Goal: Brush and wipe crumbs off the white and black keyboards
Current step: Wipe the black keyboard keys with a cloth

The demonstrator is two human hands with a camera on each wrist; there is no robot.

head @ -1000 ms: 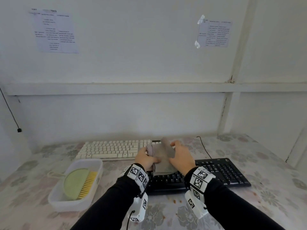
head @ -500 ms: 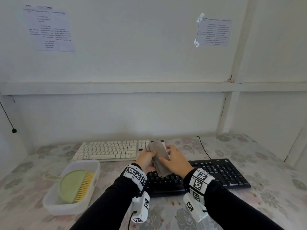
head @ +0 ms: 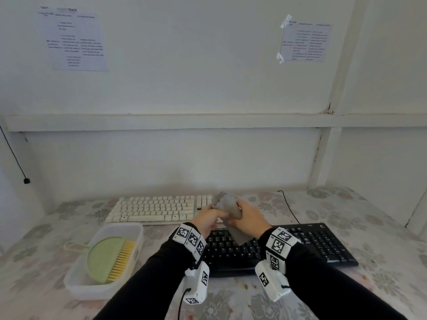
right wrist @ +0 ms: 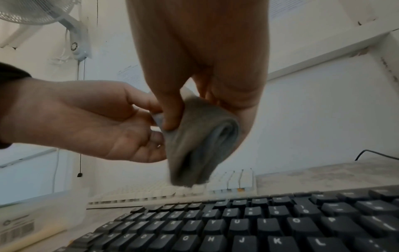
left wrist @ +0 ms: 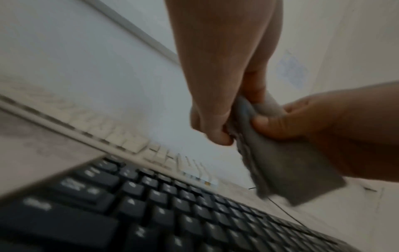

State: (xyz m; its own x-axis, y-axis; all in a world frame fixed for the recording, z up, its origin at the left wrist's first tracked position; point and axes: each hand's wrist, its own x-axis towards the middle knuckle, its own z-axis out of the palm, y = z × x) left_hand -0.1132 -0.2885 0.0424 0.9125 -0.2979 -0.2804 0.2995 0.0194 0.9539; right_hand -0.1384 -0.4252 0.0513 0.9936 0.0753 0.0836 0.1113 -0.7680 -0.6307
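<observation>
Both hands hold a folded grey cloth [head: 228, 205] in the air above the left part of the black keyboard [head: 312, 243]. My right hand [head: 236, 217] grips the fold between thumb and fingers, as the right wrist view shows on the cloth [right wrist: 198, 145]. My left hand [head: 219, 213] pinches the cloth's [left wrist: 280, 162] left edge. Just behind the hands lies the white keyboard [head: 157, 209]; its right end is hidden by the cloth. The black keyboard [right wrist: 259, 226] lies directly below the hanging cloth.
A clear plastic tub [head: 129, 229] at the left holds a green brush [head: 104, 257] with yellow bristles. Small brown crumbs [head: 245, 285] dot the flowered tablecloth in front of the black keyboard. A black cable [head: 288, 206] runs back to the wall.
The cloth, spread between the hands a second ago, is now folded into a narrow bundle and raised. Both hands have drawn closer together.
</observation>
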